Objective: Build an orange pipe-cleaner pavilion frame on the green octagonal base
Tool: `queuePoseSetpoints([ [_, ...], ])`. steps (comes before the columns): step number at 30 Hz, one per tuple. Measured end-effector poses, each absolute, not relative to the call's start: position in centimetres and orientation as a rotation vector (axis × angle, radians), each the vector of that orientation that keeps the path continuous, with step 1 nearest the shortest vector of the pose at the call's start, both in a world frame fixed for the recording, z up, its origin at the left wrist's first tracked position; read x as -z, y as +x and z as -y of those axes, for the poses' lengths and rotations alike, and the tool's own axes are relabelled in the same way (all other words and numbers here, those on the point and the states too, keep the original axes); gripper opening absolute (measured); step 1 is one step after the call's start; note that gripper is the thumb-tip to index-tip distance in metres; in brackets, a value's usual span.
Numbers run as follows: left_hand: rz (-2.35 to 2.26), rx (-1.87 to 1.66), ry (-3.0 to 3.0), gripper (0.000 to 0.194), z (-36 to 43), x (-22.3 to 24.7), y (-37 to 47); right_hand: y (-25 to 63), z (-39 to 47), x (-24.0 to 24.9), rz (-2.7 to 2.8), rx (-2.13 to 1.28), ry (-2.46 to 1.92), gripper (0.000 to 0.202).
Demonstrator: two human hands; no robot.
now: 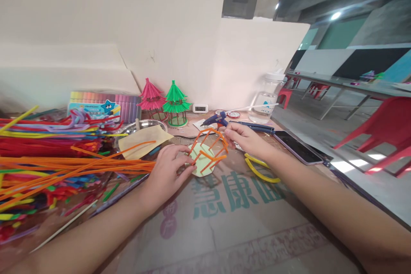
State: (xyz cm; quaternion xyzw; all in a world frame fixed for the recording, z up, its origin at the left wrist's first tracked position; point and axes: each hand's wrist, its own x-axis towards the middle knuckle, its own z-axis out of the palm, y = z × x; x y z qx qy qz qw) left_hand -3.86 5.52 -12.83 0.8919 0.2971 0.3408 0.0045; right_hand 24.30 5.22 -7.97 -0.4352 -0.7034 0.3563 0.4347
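A small frame of orange pipe cleaners [214,163] stands on a pale green, many-sided base [203,168] in front of me. My left hand [171,165] is closed in a pinch at the frame's left side, thumb and fingers near the base's edge. At the upper right of the frame, my right hand [242,137] pinches the orange pipe cleaner with its fingertips. Just behind the frame lies a blue glue gun [215,119], its nozzle pointing left. Yellow-handled pliers [261,169] rest below my right wrist.
Bundles of coloured pipe cleaners [48,150] crowd the left side. Behind stand a pink pagoda model [150,98], a green pagoda model [175,102], a metal bowl [160,125] and a small clock [200,108]. A phone [297,147] and a water bottle [266,100] are at the right.
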Motion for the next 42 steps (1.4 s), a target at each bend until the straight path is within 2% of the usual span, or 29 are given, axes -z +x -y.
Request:
queuePoseSetpoints([
  [3, -0.927, -1.068, 2.791, 0.014, -5.6, 12.9, -3.9, 24.7, -5.7, 7.5, 1.654, -0.856, -1.048, 0.042],
  [7, -0.907, -1.079, 2.806, 0.012, -5.7, 13.0, -3.9, 25.5, -6.1, 6.2, 1.324, -1.093, -0.837, 0.033],
  [10, -0.899, -1.079, 2.818, 0.011, -5.7, 12.9, -3.9, 26.2, -5.6, 4.8, 1.212, -1.199, -0.792, 0.04],
  [12, -0.901, -1.075, 2.823, 0.01, -5.6, 12.9, -3.9, 26.4, -5.0, 3.9, 1.246, -1.14, -0.842, 0.042],
  [15, -0.882, -1.098, 2.849, 0.009, -5.5, 12.9, -4.0, 25.5, -3.7, 3.1, 1.46, -0.833, -1.02, 0.032],
  [18, -0.836, -1.139, 2.898, 0.007, -5.4, 12.8, -4.0, 23.7, -2.2, 3.1, 1.843, -0.332, -1.15, 0.017],
  [22, -0.799, -1.17, 2.953, 0.006, -5.1, 12.7, -4.0, 21.5, -0.8, 4.0, 2.158, 0.313, -1.036, 0.017],
  [25, -0.784, -1.177, 2.978, 0.007, -5.0, 12.6, -3.9, 20.9, -0.5, 4.7, 2.219, 0.549, -0.967, 0.014],
  [28, -0.774, -1.177, 2.983, 0.008, -4.9, 12.6, -3.8, 20.8, -0.7, 5.3, 2.235, 0.617, -0.986, 0.012],
  [31, -0.775, -1.179, 2.983, 0.007, -4.9, 12.6, -3.8, 20.8, -1.0, 5.8, 2.229, 0.553, -1.011, 0.012],
  [34, -0.778, -1.178, 2.975, 0.008, -5.0, 12.7, -3.9, 20.8, -1.0, 5.6, 2.22, 0.306, -0.978, 0.013],
  [37, -0.784, -1.164, 2.96, 0.008, -5.1, 12.8, -3.9, 20.9, -0.6, 4.5, 2.156, -0.149, -0.932, 0.013],
  [40, -0.786, -1.164, 2.943, 0.009, -5.1, 12.8, -3.9, 21.1, -0.2, 3.2, 1.919, -0.662, -0.856, 0.022],
  [42, -0.794, -1.163, 2.932, 0.009, -5.1, 12.8, -4.0, 21.5, -0.1, 2.6, 1.742, -0.872, -0.833, 0.028],
])
